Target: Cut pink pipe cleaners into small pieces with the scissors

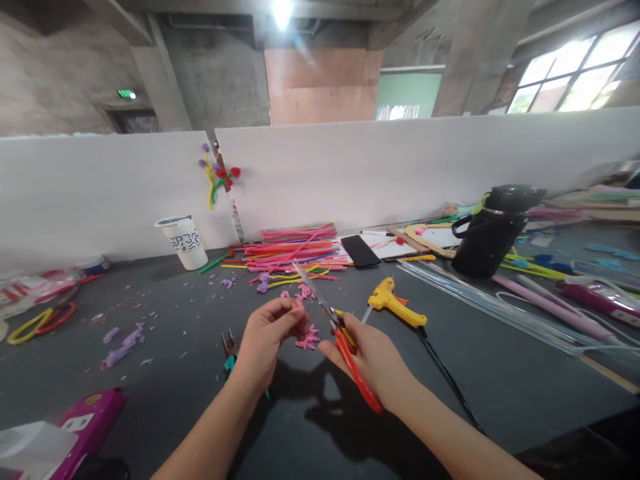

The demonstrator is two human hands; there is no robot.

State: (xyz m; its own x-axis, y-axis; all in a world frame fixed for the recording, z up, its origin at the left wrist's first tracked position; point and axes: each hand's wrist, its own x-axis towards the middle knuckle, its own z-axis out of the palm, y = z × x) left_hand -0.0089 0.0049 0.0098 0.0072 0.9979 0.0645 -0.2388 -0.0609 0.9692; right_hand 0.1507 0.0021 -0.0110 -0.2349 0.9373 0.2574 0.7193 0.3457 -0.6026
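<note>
Places taken from the yellow glue gun (395, 302) on the table (165, 400). Hazards first, left to right. Pliers (229, 345), well left of the gun, partly hidden by the left forearm; a sweep of that arm could shove them. Loose pink pieces (307, 339), left of the gun, look light; a brushing wrist might scatter them. Scissors (347, 350), just left of the gun, blades close to the left fingertips; a slip or careless snip could nick a finger. Gun's nozzle sits near the right hand (373, 350); if hot (cannot tell), a drift that way might burn it. Hands, same order. Left hand (267, 337), left of the gun: thumb and forefinger pressed together, seemingly pinching a small pink piece (300, 304); remaining fingers curled. Right hand, just left of and nearer the wearer than the gun: wrapped round the scissors' handles, thumb extended; blade gap cannot be made out.
</note>
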